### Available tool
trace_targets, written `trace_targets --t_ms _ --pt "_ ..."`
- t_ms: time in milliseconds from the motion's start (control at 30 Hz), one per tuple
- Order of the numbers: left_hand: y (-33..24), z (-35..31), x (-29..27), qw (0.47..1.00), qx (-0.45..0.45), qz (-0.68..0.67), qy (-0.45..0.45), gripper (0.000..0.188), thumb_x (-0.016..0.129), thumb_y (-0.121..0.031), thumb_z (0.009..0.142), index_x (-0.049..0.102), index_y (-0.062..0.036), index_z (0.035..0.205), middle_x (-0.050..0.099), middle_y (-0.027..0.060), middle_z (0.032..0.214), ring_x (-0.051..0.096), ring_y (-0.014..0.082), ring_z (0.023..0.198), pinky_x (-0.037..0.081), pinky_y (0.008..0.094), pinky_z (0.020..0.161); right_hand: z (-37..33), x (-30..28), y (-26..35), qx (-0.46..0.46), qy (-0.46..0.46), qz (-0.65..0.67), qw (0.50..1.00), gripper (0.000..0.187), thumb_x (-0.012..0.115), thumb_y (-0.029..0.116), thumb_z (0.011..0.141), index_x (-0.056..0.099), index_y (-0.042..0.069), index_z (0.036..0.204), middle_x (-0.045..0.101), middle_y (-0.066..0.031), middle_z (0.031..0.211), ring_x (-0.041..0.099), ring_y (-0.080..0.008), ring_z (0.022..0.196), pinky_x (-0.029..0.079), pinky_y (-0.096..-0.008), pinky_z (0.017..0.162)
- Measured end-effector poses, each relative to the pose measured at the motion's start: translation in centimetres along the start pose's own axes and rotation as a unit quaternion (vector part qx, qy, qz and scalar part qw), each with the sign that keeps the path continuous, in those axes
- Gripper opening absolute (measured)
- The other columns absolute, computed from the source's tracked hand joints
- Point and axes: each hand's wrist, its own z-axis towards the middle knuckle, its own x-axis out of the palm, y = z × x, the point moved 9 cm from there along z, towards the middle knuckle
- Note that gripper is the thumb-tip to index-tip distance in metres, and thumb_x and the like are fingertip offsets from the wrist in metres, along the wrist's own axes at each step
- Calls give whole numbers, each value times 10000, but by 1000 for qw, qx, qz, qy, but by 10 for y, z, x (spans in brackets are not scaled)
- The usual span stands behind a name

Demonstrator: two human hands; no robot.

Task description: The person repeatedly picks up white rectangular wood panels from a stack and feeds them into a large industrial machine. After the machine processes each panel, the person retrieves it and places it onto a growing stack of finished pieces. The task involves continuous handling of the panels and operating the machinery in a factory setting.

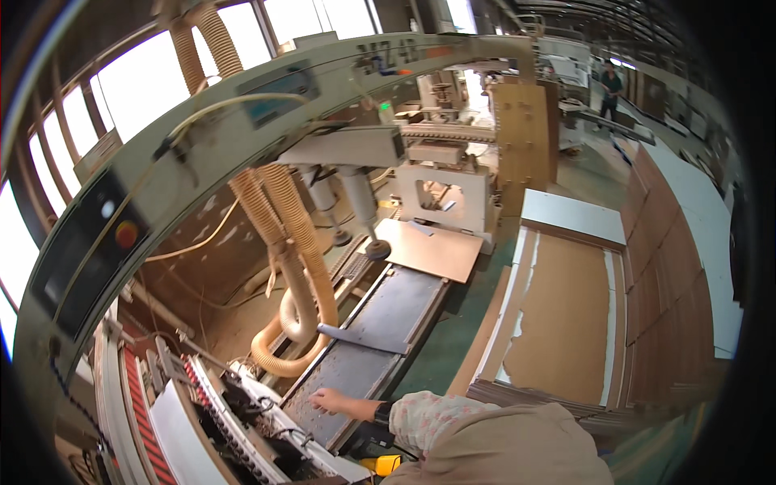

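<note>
My right hand (331,402) reaches left, low over the near end of a long dark machine bed (380,311) strewn with wood chips. Its fingers look loosely bent and apart, with nothing visible in them; whether they touch the bed I cannot tell. A black band (383,414) circles the wrist below a floral sleeve (420,420). Farther along, a grey curved strip (364,340) lies across the bed. A light wood panel (430,249) rests at the bed's far end, near two round-footed press cylinders (358,198). My left hand is out of view.
A grey machine beam (194,121) with a red button arches overhead. Ribbed dust hoses (301,242) hang down left of the bed. Stacked boards (558,315) stand at right. A yellow object (382,464) sits below my forearm. Another person (611,90) stands far back.
</note>
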Motion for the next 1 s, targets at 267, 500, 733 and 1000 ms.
trace_targets --t_ms 267,500,733,1000 --pt "-75 45 99 997 30 39 62 372 540 -232 874 500 -11 1171 597 67 990 564 137 857 456 251 713 -20 -110 4 11 -49 153 987 350 507 391 857 534 101 1049 614 -22 915 584 -135 726 473 -303 613" --pt "-155 52 90 949 164 265 46 323 562 -214 839 549 7 1074 619 71 900 579 141 787 460 286 679 -10 -119 -2 -12 -33 259 965 224 517 278 855 542 82 962 618 -76 843 588 -175 691 473 -308 585" --pt "-276 66 -23 801 145 573 -97 361 616 -325 790 579 -27 990 622 149 873 604 289 776 475 340 679 -19 -74 3 46 28 227 972 249 507 269 869 507 72 1021 608 -90 918 604 -185 770 507 -308 655" --pt "-228 190 -137 772 14 615 -163 442 618 -473 720 571 -36 760 610 142 728 595 298 722 467 365 639 -15 -9 -12 100 114 200 968 257 486 273 886 504 68 1039 605 -87 954 600 -179 778 501 -312 674"
